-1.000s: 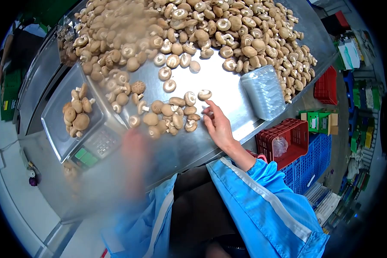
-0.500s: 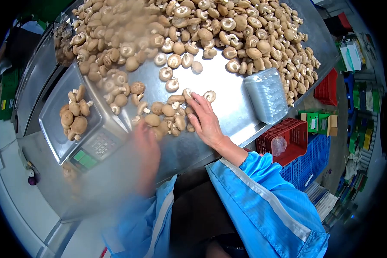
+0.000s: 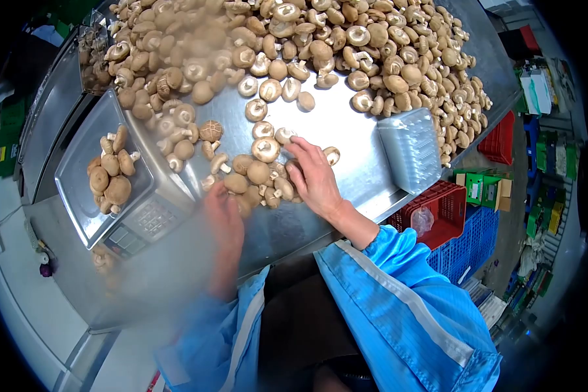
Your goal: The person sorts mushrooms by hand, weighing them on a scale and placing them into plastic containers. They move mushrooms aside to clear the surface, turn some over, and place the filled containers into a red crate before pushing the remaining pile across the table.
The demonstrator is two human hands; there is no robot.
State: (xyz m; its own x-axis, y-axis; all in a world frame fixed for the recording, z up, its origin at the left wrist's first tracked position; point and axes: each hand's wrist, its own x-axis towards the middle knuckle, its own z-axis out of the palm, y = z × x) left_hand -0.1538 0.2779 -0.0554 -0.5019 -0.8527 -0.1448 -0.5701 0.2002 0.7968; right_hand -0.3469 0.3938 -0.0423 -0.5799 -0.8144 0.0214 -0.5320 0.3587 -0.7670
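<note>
A small pile of brown mushrooms (image 3: 258, 171) lies on the steel table (image 3: 346, 130) in front of me. My right hand (image 3: 313, 178) rests palm down on the pile's right side, fingers spread over the mushrooms, with one loose mushroom (image 3: 332, 155) just past its knuckles. At the pile's near left edge my left hand (image 3: 222, 210) shows only as a blur, so its grip is unclear. To the left stands a scale (image 3: 140, 222) whose steel pan (image 3: 78, 196) holds several mushrooms (image 3: 110, 175).
A large heap of mushrooms (image 3: 320, 39) covers the far side of the table. A stack of clear plastic trays (image 3: 411, 149) lies at the right edge. Below the table's edge stand a red crate (image 3: 441, 199) and a blue crate (image 3: 480, 235).
My right hand has moved left from the loose mushroom onto the small pile. My left hand has risen from near the scale's keypad to the pile's near edge.
</note>
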